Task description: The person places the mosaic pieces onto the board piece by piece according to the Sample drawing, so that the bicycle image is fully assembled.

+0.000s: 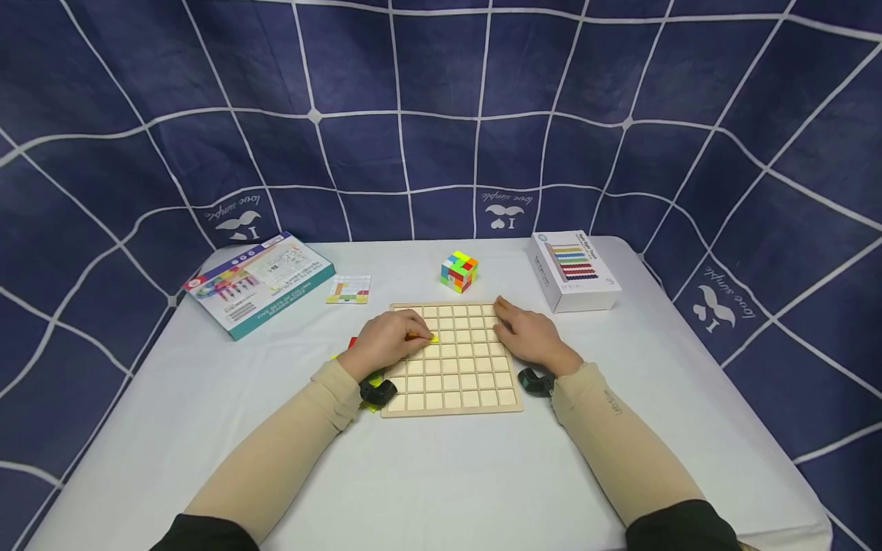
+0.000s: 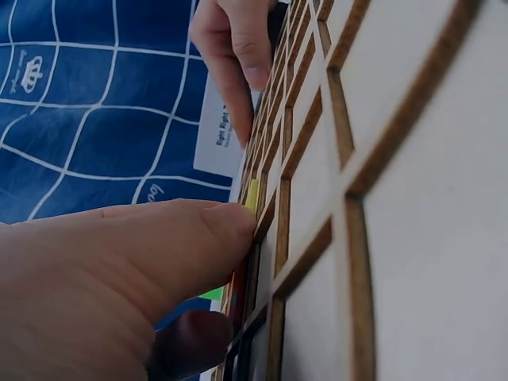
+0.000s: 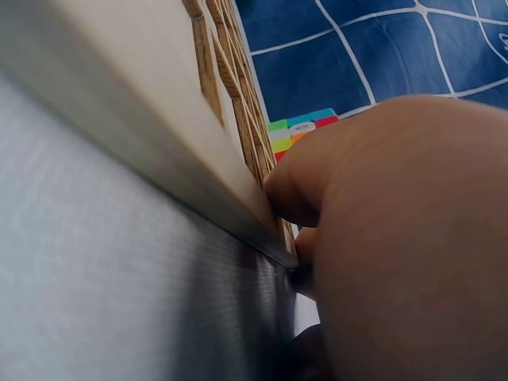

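A square wooden grid board [image 1: 451,415] lies on the white table, its cells pale and bordered by thin strips. My left hand [image 1: 386,342] is over its left half and pinches a small yellow piece [image 2: 252,193] between thumb and fingers, close over the cells. Most of that piece is hidden by the fingers. At the board's upper right edge, my right hand [image 1: 529,334] holds the rim, with the thumb and index finger on it. Red [image 1: 353,341] and yellow-green pieces [image 1: 375,379] peek out beside the board, partly covered by my left hand and wrist.
Beyond the board stands a colourful puzzle cube [image 1: 458,272], with a small printed card [image 1: 348,290] to its left. A flat teal-and-white box [image 1: 260,285] lies at the back left, and a white box [image 1: 574,272] at the back right. A blue gridded curtain [image 1: 441,153] surrounds the table.
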`<state>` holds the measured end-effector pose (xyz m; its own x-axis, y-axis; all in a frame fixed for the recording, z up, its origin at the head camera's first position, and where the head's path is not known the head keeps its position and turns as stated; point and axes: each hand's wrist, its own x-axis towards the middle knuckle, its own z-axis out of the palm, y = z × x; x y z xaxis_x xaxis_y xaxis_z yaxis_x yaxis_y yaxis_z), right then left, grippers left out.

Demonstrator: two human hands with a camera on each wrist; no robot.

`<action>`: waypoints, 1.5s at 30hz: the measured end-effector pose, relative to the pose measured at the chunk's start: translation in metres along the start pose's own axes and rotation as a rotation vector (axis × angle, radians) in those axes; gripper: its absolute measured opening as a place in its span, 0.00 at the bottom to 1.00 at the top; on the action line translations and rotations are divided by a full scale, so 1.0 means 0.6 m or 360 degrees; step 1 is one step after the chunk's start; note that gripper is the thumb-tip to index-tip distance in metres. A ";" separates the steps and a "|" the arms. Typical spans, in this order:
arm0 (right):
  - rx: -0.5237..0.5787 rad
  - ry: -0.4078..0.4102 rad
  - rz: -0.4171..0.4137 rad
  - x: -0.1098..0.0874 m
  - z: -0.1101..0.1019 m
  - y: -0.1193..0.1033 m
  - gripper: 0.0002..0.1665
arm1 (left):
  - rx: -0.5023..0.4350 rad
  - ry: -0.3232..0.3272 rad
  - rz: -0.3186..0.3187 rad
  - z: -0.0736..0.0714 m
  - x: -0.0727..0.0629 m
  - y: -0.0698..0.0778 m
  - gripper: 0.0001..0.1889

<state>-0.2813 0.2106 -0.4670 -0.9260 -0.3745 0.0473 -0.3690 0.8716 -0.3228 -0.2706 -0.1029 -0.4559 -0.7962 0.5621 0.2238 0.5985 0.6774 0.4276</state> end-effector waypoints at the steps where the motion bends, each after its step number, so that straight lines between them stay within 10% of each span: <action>1: 0.0000 -0.0001 -0.0001 0.000 0.000 0.000 0.36 | 0.0010 0.0001 0.0002 -0.001 0.000 0.001 0.05; 11: 0.0013 -0.0010 0.0002 0.000 -0.002 0.000 0.36 | 0.0081 0.0200 -0.0263 -0.083 -0.011 -0.007 0.12; 16: 0.0018 -0.0020 0.0009 -0.001 -0.004 0.000 0.35 | 0.0131 0.0059 -0.0553 -0.120 -0.025 -0.042 0.14; 25: 0.0032 -0.0022 0.0015 -0.003 -0.005 -0.003 0.35 | 0.0153 -0.0285 -0.0685 -0.100 -0.029 -0.070 0.22; 38: 0.0034 -0.0013 0.0009 0.000 -0.004 -0.002 0.35 | 0.0152 -0.0280 -0.0656 -0.092 -0.031 -0.077 0.19; 45: 0.0028 -0.0021 0.0006 -0.003 -0.005 -0.003 0.36 | 0.0197 -0.0246 -0.0799 -0.087 -0.031 -0.065 0.21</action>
<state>-0.2791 0.2105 -0.4634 -0.9263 -0.3752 0.0338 -0.3636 0.8673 -0.3398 -0.2838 -0.1645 -0.4308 -0.9703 0.2117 -0.1168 0.1611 0.9263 0.3407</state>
